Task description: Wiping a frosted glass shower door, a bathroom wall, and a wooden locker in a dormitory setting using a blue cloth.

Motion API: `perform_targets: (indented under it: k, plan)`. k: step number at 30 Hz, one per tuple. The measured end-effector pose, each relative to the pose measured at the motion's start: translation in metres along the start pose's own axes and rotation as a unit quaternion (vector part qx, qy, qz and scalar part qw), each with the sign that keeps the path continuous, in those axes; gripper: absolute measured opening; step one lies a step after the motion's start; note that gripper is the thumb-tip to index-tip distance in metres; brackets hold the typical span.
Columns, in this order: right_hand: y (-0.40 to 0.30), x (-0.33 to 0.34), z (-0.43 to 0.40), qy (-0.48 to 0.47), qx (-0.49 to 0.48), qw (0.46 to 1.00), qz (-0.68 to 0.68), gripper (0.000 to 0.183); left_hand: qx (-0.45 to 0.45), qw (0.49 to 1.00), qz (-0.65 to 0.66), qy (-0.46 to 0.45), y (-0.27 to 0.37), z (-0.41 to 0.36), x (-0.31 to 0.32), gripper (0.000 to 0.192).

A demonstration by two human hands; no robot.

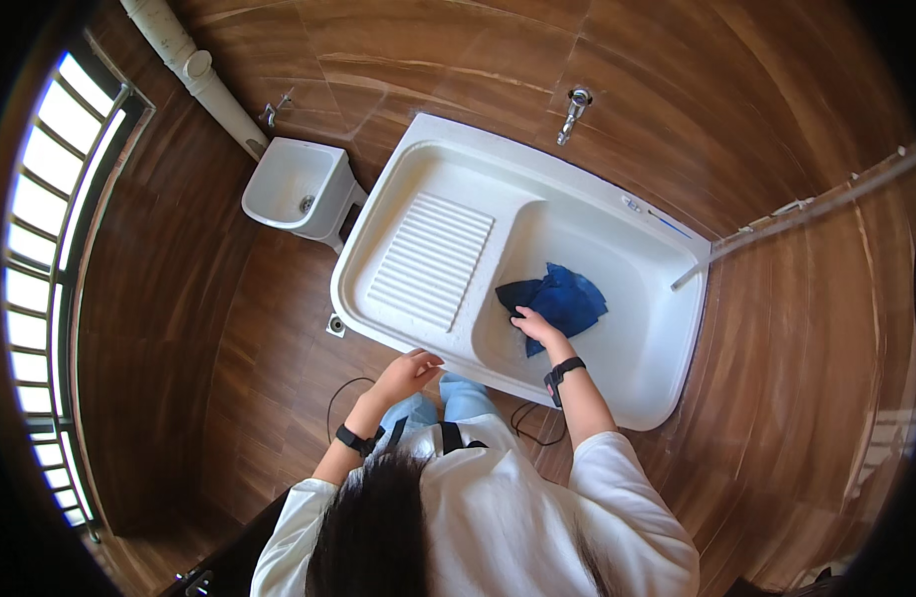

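Observation:
A wet-looking dark blue cloth lies spread and creased in the basin of a white laundry sink. My right hand reaches down into the basin, its thumb and fingers on the near left part of the cloth and seemingly gripping it. Part of the cloth is hidden under that hand. My left hand hovers by the sink's front rim, fingers loosely curled, with nothing seen in it. Left of the basin, the sink has a ribbed washboard.
A wall tap projects above the sink's back edge. On the right, a grey pipe slants down over the rim. A small white mop sink stands at the left, near a floor drain. Black cable shows below the sink.

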State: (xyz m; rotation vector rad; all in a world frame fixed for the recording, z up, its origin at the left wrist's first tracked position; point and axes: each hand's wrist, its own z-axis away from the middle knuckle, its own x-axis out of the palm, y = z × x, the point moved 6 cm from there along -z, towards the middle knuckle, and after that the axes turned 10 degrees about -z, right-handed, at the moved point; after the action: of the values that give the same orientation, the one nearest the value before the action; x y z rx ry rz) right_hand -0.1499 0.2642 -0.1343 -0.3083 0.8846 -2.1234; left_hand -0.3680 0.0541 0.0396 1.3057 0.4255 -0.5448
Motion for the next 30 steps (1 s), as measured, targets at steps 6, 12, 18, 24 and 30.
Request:
perform_targets:
  k: [6, 12, 18, 24, 30]
  plan:
    - [0.039, -0.040, -0.029, 0.181, 0.111, 0.960, 0.184, 0.090, -0.051, 0.998, -0.010, -0.016, -0.004, -0.018, -0.010, 0.017]
    - [0.047, -0.030, -0.040, 0.218, 0.046, 0.928, 0.300, 0.084, -0.049, 0.998, -0.029, -0.036, -0.014, -0.025, -0.019, 0.017]
    - [0.051, -0.034, -0.041, 0.138, -0.004, 0.955, 0.263, 0.088, -0.076, 0.996, -0.026, -0.044, -0.025, -0.028, -0.019, 0.016]
    - [0.062, -0.011, -0.028, 0.123, -0.019, 0.860, 0.495, 0.092, -0.063, 0.996, -0.037, -0.056, -0.020, -0.047, -0.018, 0.015]
    - [0.040, -0.056, -0.017, 0.229, -0.023, 0.898, 0.374, 0.066, -0.049, 0.997, -0.025, -0.062, -0.019, -0.046, -0.017, 0.014]
